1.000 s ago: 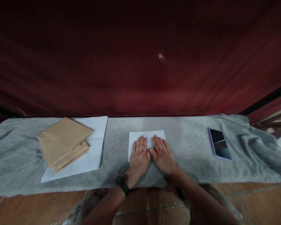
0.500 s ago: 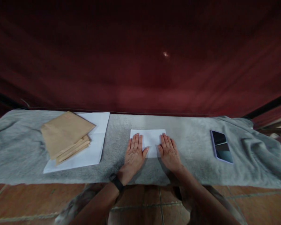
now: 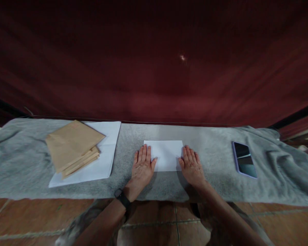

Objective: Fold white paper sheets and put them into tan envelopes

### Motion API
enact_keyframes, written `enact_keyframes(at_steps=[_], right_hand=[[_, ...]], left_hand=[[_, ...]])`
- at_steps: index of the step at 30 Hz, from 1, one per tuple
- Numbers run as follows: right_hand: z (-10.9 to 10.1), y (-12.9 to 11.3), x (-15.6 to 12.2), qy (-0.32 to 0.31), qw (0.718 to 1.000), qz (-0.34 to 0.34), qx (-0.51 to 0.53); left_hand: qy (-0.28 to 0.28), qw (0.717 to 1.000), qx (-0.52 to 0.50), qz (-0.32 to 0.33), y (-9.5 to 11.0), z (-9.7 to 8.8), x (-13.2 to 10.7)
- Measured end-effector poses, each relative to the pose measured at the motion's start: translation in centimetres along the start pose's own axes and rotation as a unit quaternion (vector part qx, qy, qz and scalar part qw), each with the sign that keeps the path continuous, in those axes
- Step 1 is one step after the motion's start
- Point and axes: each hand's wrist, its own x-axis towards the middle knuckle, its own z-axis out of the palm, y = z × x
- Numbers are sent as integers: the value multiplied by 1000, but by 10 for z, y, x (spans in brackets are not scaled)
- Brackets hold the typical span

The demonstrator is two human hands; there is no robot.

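A folded white sheet of paper (image 3: 165, 154) lies flat on the grey cloth (image 3: 210, 160) in front of me. My left hand (image 3: 141, 167) rests palm down with fingers stretched out at the sheet's left edge, the thumb touching the paper. My right hand (image 3: 192, 166) lies flat and open at the sheet's right edge. Neither hand holds anything. A dark band sits on my left wrist.
A stack of brown envelopes (image 3: 72, 146) lies on white sheets (image 3: 106, 150) at the left. A phone (image 3: 243, 159) with a lilac case lies at the right, beside bunched cloth. A dark red curtain (image 3: 154, 68) hangs behind; tiled floor shows below.
Both hands have slid apart from the middle of the folded sheet to its left and right edges, uncovering the paper.
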Motion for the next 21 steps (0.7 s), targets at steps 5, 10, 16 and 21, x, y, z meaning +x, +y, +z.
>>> enact_keyframes(at_steps=[5,10,16,21], right_hand=[[-5,4,9,24,999,13,31],[-7,-14,29,2,994,-16,108],[2,-42,42,-41,987,-59,141],[7,-48,43,-71,989,-77,105]], left_hand=[[5,1000,8,-6,5,-6,5],[-14,999,-14,43,26,-6,15],[-52,994,-19,97,45,1,29],[-57,993,-7,106,48,5,33]])
